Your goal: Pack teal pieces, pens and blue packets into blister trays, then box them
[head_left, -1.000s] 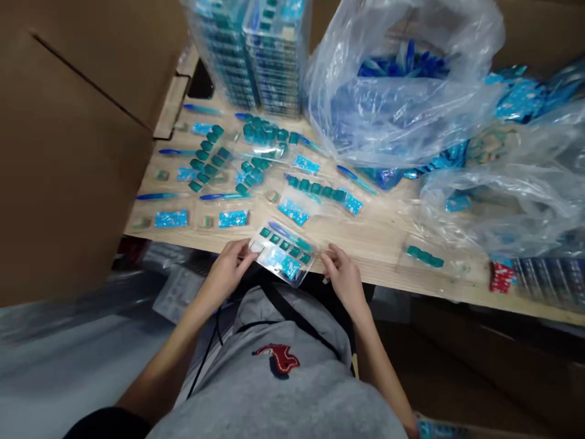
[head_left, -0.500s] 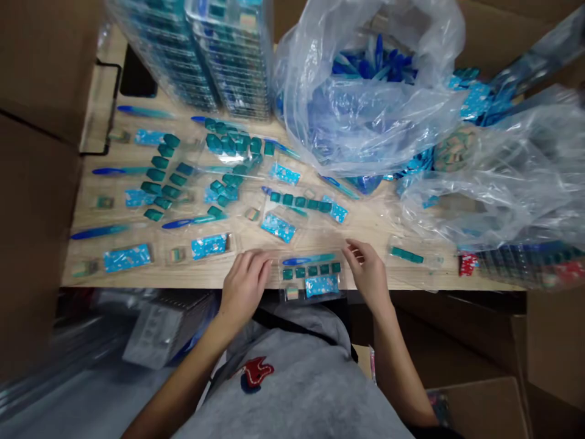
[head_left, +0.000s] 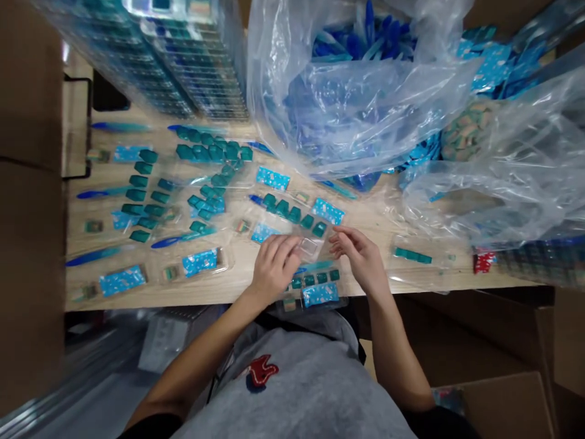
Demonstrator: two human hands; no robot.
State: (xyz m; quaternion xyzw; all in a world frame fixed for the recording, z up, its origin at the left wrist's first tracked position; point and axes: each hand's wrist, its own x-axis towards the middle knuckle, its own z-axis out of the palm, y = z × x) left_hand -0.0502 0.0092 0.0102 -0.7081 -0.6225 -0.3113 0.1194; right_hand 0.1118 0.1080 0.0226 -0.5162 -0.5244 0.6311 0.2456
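A clear plastic tray (head_left: 309, 247) with a row of teal blocks (head_left: 292, 213) lies in the middle of the wooden table (head_left: 228, 286). My left hand (head_left: 274, 265) grips its near edge, fingers curled over it. My right hand (head_left: 361, 256) pinches the tray's right end with bent fingers. Just below both hands, at the table's front edge, lies a filled tray (head_left: 315, 288) with a blue pen, small teal squares and a blue patterned card.
Several more trays, teal blocks (head_left: 146, 195), blue pens (head_left: 94, 256) and blue cards (head_left: 122, 280) cover the table's left half. Stacks of packed trays (head_left: 192, 67) stand at the back. Big clear bags (head_left: 365, 91) of blue parts fill the right. Cardboard boxes (head_left: 27, 183) flank the table.
The filled tray was set down at the table's front edge. Both hands then let go of it and reached forward to the tray with the teal blocks behind it.
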